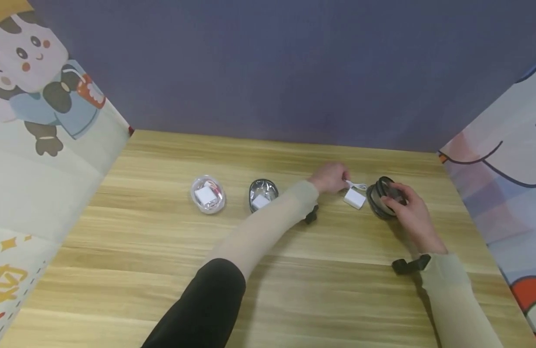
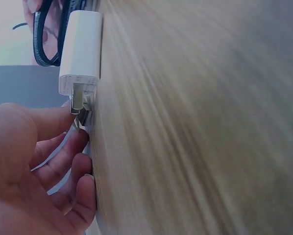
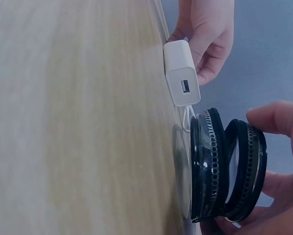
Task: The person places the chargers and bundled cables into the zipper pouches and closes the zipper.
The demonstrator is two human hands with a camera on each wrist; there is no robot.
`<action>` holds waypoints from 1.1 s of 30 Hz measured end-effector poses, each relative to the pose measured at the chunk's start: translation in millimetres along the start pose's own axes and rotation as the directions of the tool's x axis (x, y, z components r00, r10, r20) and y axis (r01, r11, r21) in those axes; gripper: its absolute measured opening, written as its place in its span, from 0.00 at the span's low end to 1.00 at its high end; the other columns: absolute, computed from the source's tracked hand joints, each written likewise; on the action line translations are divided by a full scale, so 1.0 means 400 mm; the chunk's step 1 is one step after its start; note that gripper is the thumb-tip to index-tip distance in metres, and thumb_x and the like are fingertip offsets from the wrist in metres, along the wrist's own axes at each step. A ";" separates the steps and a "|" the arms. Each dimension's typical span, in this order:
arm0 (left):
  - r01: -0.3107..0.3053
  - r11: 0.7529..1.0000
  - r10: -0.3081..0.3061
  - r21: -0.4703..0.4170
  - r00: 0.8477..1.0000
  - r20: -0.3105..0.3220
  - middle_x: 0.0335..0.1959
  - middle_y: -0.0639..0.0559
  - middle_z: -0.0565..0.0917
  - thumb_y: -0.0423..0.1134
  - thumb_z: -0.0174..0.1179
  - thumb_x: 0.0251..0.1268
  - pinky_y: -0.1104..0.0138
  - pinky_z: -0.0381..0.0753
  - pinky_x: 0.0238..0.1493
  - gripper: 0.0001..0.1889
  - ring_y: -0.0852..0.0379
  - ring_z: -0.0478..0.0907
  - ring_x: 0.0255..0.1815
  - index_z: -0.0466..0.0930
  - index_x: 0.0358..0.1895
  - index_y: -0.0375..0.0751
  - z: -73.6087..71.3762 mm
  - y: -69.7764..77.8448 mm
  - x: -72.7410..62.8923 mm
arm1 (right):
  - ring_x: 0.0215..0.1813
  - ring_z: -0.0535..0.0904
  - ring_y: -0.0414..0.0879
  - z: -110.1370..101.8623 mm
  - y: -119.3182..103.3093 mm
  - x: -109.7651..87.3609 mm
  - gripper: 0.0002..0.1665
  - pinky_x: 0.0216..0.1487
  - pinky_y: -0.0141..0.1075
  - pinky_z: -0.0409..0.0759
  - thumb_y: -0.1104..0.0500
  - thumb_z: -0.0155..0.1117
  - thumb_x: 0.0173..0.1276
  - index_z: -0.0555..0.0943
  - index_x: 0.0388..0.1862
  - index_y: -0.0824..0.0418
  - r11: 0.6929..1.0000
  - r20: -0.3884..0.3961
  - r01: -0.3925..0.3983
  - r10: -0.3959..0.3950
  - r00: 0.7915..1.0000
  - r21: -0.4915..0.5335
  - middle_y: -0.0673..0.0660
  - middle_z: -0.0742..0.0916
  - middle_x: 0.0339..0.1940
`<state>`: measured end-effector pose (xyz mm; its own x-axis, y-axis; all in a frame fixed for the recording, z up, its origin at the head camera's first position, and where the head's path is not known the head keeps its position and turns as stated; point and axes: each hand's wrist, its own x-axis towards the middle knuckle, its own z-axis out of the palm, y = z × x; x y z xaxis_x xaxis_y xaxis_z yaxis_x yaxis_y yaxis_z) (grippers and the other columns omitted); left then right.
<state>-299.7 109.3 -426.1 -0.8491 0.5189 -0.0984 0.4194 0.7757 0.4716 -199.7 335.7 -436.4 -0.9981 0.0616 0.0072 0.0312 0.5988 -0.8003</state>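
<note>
My left hand point(image 1: 330, 178) pinches the metal-tipped USB plug point(image 2: 78, 98) of a white charging cable point(image 1: 358, 185), between thumb and fingertips just above the wood. Close beside it a white charger block point(image 1: 354, 198) lies on the table, its USB port facing the right wrist view. To the right, my right hand point(image 1: 413, 212) holds the raised half of a round, clear zip case point(image 3: 205, 166) with black trim. The case is partly unzipped, its two halves spread apart, with the lower half resting on the table. The cable's bundled loops lie between charger and case.
Left of the hands sit two more clear cases: a white-trimmed one point(image 1: 194, 193) holding a charger and cable, and a black-trimmed one point(image 1: 264, 185) with a white charger, partly behind my left forearm. A dark blue-grey panel point(image 1: 285, 72) borders the table's far edge.
</note>
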 end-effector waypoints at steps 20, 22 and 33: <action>-0.063 0.958 0.062 -0.278 0.998 -0.013 0.44 0.60 0.84 0.43 0.61 0.72 0.76 0.74 0.47 0.06 0.65 0.78 0.46 0.81 0.45 0.48 -0.003 -0.002 0.009 | 0.72 0.61 0.68 0.000 -0.007 0.005 0.38 0.70 0.61 0.60 0.45 0.61 0.72 0.66 0.73 0.65 1.000 -0.007 -0.012 0.012 1.000 0.002 0.70 0.68 0.74; -0.072 0.953 0.072 -0.293 0.997 -0.012 0.43 0.60 0.84 0.43 0.61 0.72 0.76 0.74 0.46 0.06 0.65 0.78 0.45 0.81 0.45 0.48 -0.001 0.001 0.011 | 0.72 0.61 0.68 0.000 -0.007 0.005 0.38 0.70 0.61 0.61 0.45 0.61 0.73 0.65 0.73 0.65 1.000 -0.006 -0.016 0.016 1.000 0.002 0.70 0.68 0.73; -0.096 0.943 0.095 -0.318 0.995 -0.019 0.41 0.60 0.84 0.40 0.62 0.71 0.78 0.75 0.39 0.06 0.66 0.78 0.40 0.84 0.46 0.47 0.009 0.044 0.011 | 0.70 0.64 0.62 0.003 -0.004 0.004 0.36 0.72 0.50 0.61 0.49 0.61 0.73 0.66 0.72 0.67 0.998 -0.037 -0.006 0.008 0.999 0.062 0.69 0.71 0.71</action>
<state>-294.9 126.7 -421.5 -0.8115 0.5832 -0.0369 0.3745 0.5675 0.7332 -201.6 333.9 -435.7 -0.9952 0.0956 0.0228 0.0335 0.5480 -0.8358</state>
